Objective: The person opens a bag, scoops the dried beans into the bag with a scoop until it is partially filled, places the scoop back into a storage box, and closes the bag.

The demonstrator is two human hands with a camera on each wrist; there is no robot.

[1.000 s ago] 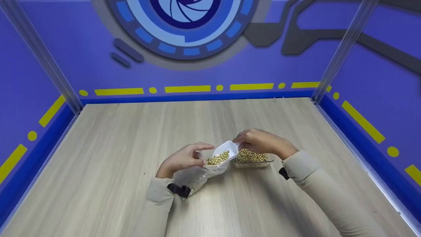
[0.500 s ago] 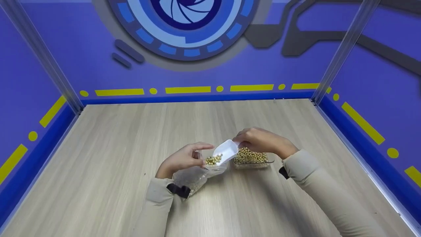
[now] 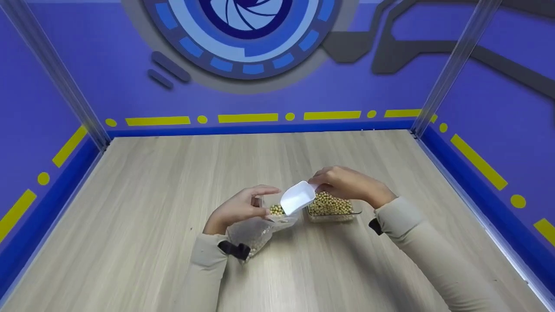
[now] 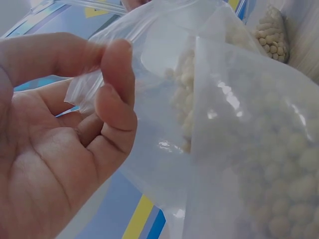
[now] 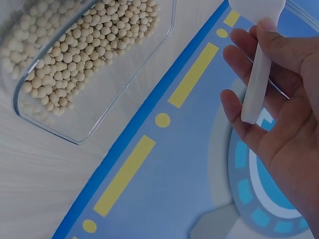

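My left hand point(image 3: 239, 210) pinches the rim of a clear plastic bag point(image 3: 248, 234) and keeps its mouth spread. Pale round dried beans point(image 3: 276, 210) show at the mouth, and more fill the bag's lower part in the left wrist view. Over the mouth tilts a white scoop point(image 3: 298, 199), its bowl bare in the head view. My right hand point(image 3: 350, 184) grips the scoop's handle point(image 5: 256, 87) between thumb and fingers. Beneath the right hand stands a glass container point(image 5: 77, 141) holding many of the same beans point(image 5: 94, 47).
The wooden table point(image 3: 143, 195) carries the bag and the container close together. Blue printed panels point(image 3: 303, 95) wall it at the back and both sides. Dark straps point(image 3: 235, 250) circle the wrists.
The beans in the scoop have slid down into the bag, leaving its bowl bare. The scoop has tipped up slightly, while the left hand and bag have shifted only a little.
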